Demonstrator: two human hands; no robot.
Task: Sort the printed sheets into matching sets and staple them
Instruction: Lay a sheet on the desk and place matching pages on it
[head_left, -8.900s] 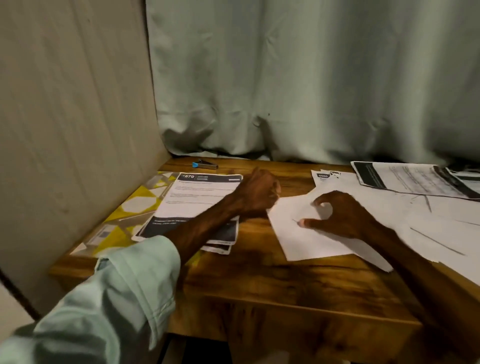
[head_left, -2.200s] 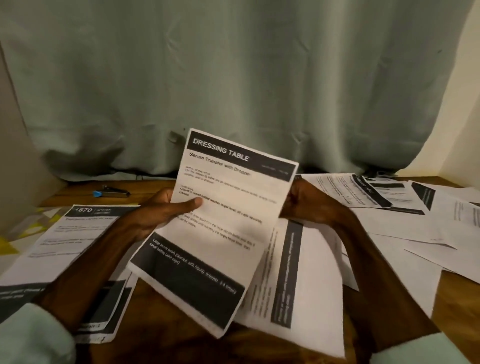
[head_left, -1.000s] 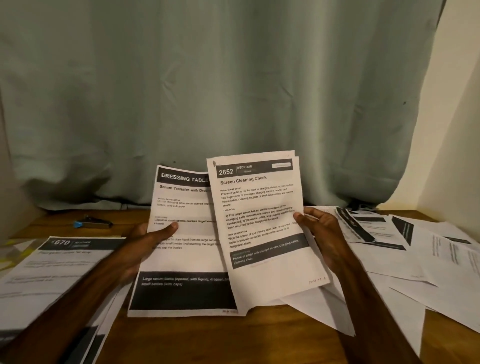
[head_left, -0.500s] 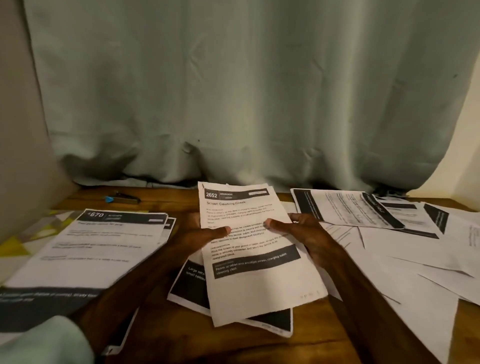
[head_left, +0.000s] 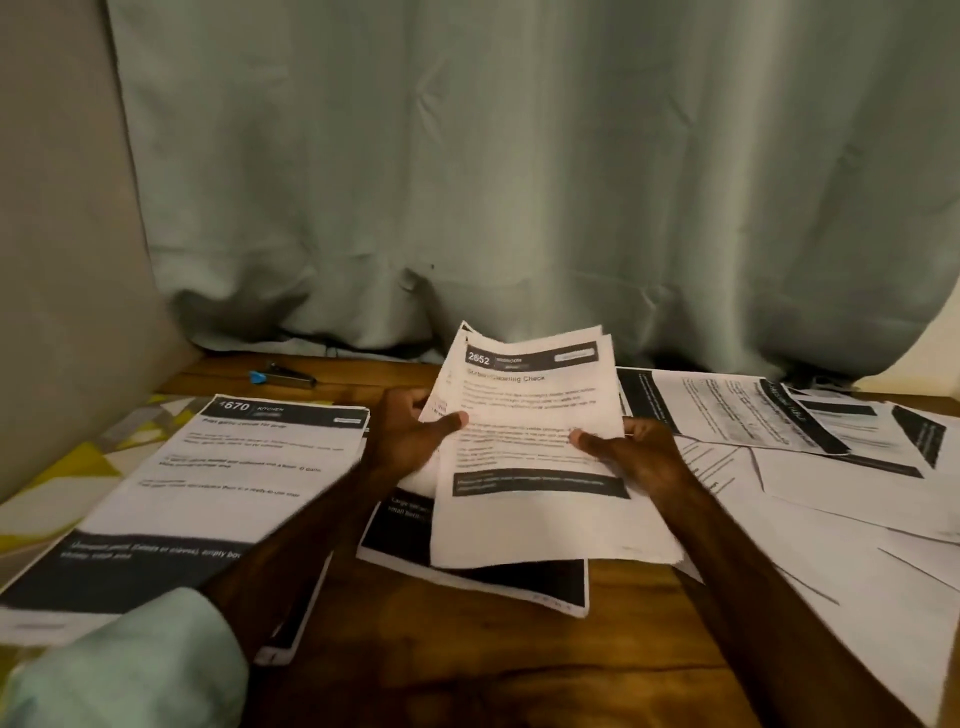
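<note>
Several sheets headed 2652 (head_left: 530, 447) are held fanned and tilted up over the middle of the wooden table (head_left: 467, 670). The left hand (head_left: 410, 441) pinches their left edge with its thumb on the front, and the right hand (head_left: 641, 454) grips the right edge the same way. The number of sheets in the bundle cannot be counted, and the body text is blurred. Beneath lies a black-banded sheet (head_left: 467, 577), mostly covered. To its left sits a stack headed 4670 KITCHEN (head_left: 223, 467), its near corner hidden by the forearm and a pale green sleeve (head_left: 130, 670). Loose sheets (head_left: 779, 415) spread across the right side and run out of frame. A blue-tipped tool (head_left: 283, 375) lies at the back left, too small to identify. A yellow patterned mat (head_left: 78, 467) shows beside the stack. A grey-green curtain (head_left: 519, 182) hangs behind, and a plain wall (head_left: 62, 260) closes the left.
</note>
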